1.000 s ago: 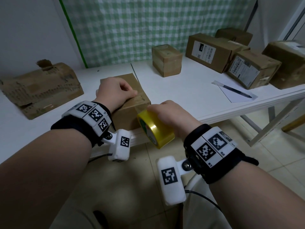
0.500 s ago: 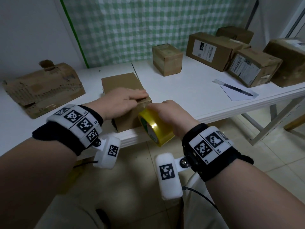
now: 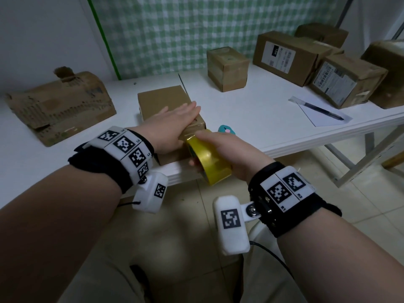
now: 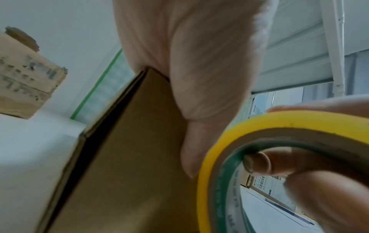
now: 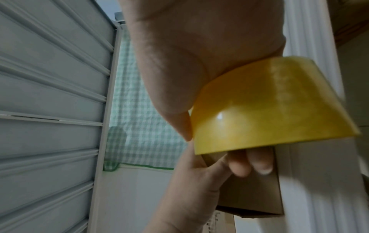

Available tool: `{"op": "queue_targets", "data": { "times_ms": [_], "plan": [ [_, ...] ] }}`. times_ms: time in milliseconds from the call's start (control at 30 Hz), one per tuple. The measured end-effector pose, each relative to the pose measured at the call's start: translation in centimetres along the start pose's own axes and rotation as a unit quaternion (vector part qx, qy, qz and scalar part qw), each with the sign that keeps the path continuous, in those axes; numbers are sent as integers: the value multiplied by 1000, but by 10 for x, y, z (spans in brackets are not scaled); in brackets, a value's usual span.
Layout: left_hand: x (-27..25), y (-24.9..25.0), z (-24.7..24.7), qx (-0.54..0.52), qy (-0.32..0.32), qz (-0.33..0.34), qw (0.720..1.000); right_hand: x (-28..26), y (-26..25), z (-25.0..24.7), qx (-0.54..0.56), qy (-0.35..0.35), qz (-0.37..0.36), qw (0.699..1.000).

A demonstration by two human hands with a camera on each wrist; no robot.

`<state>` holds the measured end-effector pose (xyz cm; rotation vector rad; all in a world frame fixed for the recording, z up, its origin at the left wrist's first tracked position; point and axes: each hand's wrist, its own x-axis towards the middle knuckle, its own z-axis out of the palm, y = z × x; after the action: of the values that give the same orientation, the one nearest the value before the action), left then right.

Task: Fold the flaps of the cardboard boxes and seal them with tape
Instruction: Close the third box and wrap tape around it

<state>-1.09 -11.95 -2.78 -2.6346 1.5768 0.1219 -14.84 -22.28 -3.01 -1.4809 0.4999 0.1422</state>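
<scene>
Tape roll (image 3: 208,159) (in right grip (image 3: 227,147)) touches box (image 3: 164,99).

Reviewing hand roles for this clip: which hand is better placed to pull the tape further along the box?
Right. The right hand grips the yellow tape roll at the box's near edge, while the left hand lies flat on the lid.

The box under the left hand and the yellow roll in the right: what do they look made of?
The box: plain brown cardboard, matte; the left wrist view shows thin board edges at its corner. The yellow roll: glossy plastic-looking tape, with a bright highlight in the right wrist view, wound on what seems a green-printed paper core.
</scene>
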Motion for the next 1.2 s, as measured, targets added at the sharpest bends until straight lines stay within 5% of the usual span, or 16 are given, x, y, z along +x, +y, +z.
{"op": "queue_targets", "data": {
  "times_ms": [533,1067,1200],
  "plan": [
    [-3,7,-10,-20,-19,-13,1000,-13,9,5,30,2,50,998],
    [-4,-21,-2,-100,150,-87,980,23,-4,3,18,45,-37,998],
    [-2,-26,-10,-170,96,-105,975,31,-4,-13,-7,24,-25,999]
  ]
}}
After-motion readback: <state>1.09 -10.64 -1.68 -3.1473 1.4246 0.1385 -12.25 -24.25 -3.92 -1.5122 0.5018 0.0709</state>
